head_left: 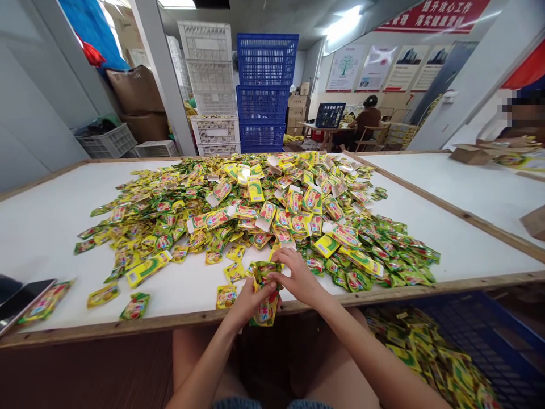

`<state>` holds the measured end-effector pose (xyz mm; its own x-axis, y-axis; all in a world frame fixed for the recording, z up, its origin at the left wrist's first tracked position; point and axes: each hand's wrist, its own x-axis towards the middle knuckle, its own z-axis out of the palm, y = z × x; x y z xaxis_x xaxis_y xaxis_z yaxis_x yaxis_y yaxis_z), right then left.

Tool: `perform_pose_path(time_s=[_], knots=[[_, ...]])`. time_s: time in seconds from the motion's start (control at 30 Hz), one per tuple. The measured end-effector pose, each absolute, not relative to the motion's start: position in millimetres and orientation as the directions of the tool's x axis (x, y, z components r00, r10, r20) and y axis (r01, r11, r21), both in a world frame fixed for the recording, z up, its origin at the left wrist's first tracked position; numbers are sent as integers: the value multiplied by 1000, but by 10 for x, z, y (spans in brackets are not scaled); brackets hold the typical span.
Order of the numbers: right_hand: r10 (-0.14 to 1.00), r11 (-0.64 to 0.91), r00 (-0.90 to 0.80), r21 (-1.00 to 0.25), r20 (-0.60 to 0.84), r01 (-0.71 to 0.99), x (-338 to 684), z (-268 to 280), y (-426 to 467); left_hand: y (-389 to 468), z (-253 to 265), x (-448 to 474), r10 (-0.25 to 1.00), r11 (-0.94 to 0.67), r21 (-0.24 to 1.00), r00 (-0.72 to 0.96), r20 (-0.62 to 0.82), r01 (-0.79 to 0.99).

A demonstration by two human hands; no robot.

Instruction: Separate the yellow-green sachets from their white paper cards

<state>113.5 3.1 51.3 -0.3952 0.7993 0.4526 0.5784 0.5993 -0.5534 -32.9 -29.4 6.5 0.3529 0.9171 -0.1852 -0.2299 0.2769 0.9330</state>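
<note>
Close to the table's front edge, my left hand [249, 301] is closed around a yellow, green and red printed pouch [264, 316]. My right hand [296, 277] meets it from the other side, its thumb and fingers pinching a small green sachet [267, 268] at the pouch's top. Whether that sachet is partly inside the pouch I cannot tell. Loose yellow sachets [226, 296] lie just left of my hands. Beyond them spreads a big heap of sachets mixed with small open-flapped cartons [255, 189].
A wooden rim [128, 325] borders the white table [63, 193]. At the left lies a phone-like device [25, 301]. Below right, a blue crate [502, 341] holds many packets. Stacked blue crates [267, 62] and white crates [206, 51] stand behind. A person [369, 116] sits farther back.
</note>
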Motion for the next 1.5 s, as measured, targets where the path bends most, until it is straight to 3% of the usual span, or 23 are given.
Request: perform_pose_path(time_s=[0.2,0.47,0.7,0.9,1.03,1.23,1.33,1.5], knots=[[765,621,-379,-444,520,646,1063,528,18,-258,54,-325,936,233,951,311,-163,-203],[802,595,-440,-604,403,531,1216,453,17,-288,60,-362,931,268,956,288,-226,-117],[760,634,-450,-387,469,669,1153,497,51,-177,110,-359,968,109,994,229,-100,-30],[731,681,-498,-455,467,574,1249,525,64,-47,153,-320,949,29,997,314,-7,-66],[760,640,-438,-438,480,632,1323,537,38,35,83,-244,949,-70,993,300,94,-92],[771,614,-416,-390,481,686,1285,430,-10,100,-149,-163,915,-56,991,391,98,-118],[786,605,-441,-392,432,693,1260,365,-3,94,-191,-163,924,-92,988,360,131,-125],[818,574,-421,-495,393,652,1275,207,-31,113,-224,-170,951,-41,996,302,64,-81]])
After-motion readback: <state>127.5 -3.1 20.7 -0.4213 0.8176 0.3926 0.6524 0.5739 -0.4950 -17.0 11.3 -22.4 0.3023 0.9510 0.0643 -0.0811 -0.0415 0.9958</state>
